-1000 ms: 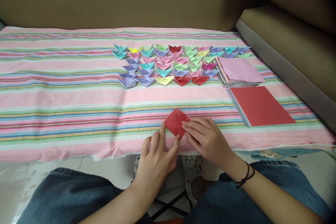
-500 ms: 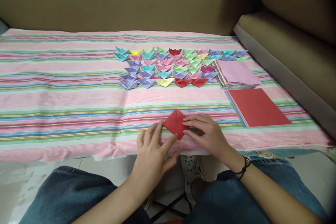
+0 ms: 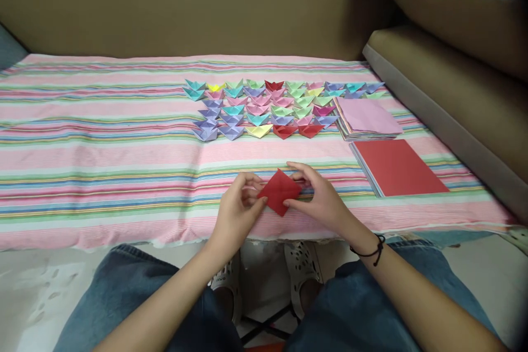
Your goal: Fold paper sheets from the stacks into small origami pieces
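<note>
A small red folded paper square [image 3: 280, 191], turned like a diamond, is held between both hands just above the striped cloth. My left hand [image 3: 242, 202] grips its left corner, thumb in front and fingers behind. At the right side, my right hand [image 3: 319, 193] pinches it with the thumb on its lower right edge and the fingers partly hidden behind. Beyond the hands stand rows of folded paper boats [image 3: 259, 118] in blue, green, pink, yellow and red.
A stack of red-topped paper sheets [image 3: 402, 169] lies to the right, with a lilac-topped paper stack [image 3: 371, 116] behind it. The striped cloth [image 3: 99, 168] covers the seat. Brown cushions [image 3: 445, 82] border the right side, and a brown backrest [image 3: 185, 5] rises behind.
The red paper has been raised slightly and now shows a plainer face. My left hand has moved from pressing flat to gripping its left corner; my right hand has shifted its hold.
</note>
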Tool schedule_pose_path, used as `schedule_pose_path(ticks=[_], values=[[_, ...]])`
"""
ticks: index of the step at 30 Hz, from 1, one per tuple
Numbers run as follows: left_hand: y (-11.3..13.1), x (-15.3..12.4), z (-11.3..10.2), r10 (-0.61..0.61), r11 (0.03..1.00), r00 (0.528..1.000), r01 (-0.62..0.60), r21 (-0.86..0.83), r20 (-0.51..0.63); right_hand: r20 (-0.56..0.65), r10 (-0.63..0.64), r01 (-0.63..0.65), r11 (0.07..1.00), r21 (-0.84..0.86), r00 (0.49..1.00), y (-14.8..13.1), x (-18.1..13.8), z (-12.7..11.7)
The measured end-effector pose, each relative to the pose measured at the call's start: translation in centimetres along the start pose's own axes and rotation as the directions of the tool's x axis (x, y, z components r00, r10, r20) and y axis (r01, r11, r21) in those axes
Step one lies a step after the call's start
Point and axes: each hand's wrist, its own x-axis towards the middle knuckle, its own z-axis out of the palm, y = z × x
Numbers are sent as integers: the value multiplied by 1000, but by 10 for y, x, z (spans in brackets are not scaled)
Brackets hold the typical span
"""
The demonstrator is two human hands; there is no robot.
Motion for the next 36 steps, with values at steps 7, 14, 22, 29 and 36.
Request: schedule_pose_path(ticks=[7, 14, 22, 29, 36], values=[[12, 10, 0, -216, 908, 974, 227, -352, 70, 52, 200, -197, 829, 524, 979, -7, 3, -2], [16, 10, 9, -199, 888, 979, 196, -416, 38, 46, 248, -224, 756, 615, 968, -23, 6, 2], [14, 12, 11, -165, 902, 986, 150, -405, -2, 36, 209, -187, 770, 610, 977, -21, 10, 8], [16, 13, 10, -176, 888, 984, 167, -428, 19, 40, 231, -200, 727, 656, 972, -22, 12, 10], [15, 19, -1, -237, 861, 968, 169, -479, -86, -34, 325, -214, 695, 686, 945, -24, 14, 4]])
